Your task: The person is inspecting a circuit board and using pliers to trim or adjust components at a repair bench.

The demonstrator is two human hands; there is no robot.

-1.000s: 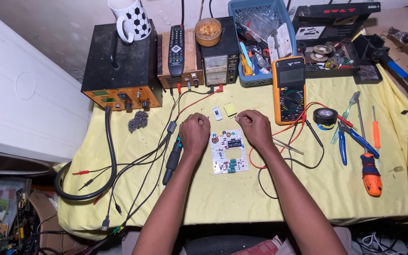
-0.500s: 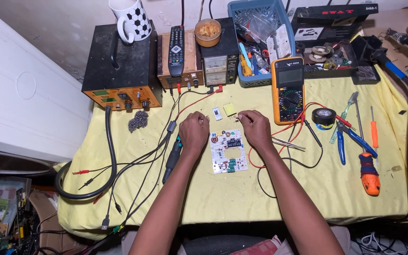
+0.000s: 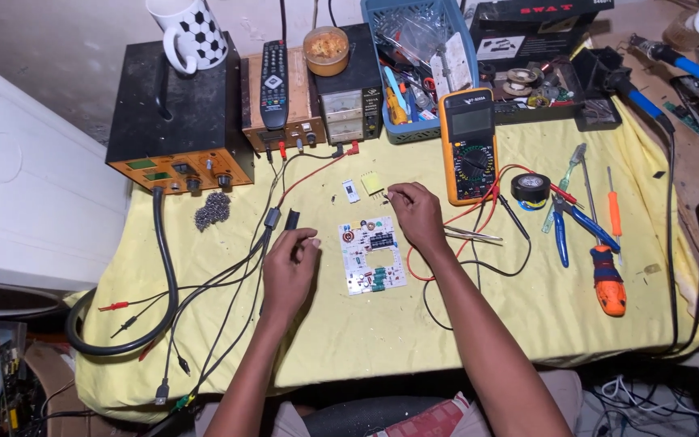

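Observation:
A small white circuit board (image 3: 374, 256) with several components lies flat on the yellow cloth (image 3: 366, 340). My left hand (image 3: 289, 265) is just left of the board. Its fingers are closed around a black pen-shaped tool (image 3: 291, 220) whose cable runs down the cloth. My right hand (image 3: 419, 217) hovers over the board's upper right corner, thumb and forefinger pinched on a tiny dark part. A small yellow block (image 3: 372, 183) and a small white part (image 3: 351, 191) lie just above the board.
An orange multimeter (image 3: 469, 146) with red and black leads, metal tweezers (image 3: 472, 235), a black tape roll (image 3: 530, 188), blue-handled pliers (image 3: 569, 228) and an orange screwdriver (image 3: 609, 279) lie to the right. A black-and-orange bench unit (image 3: 173, 121), a remote control (image 3: 274, 74) and a blue basket (image 3: 414, 57) line the back.
My left hand has left the board's upper left edge, moved left and closed on the black tool. My right hand shifted slightly up and right, fingers still pinched.

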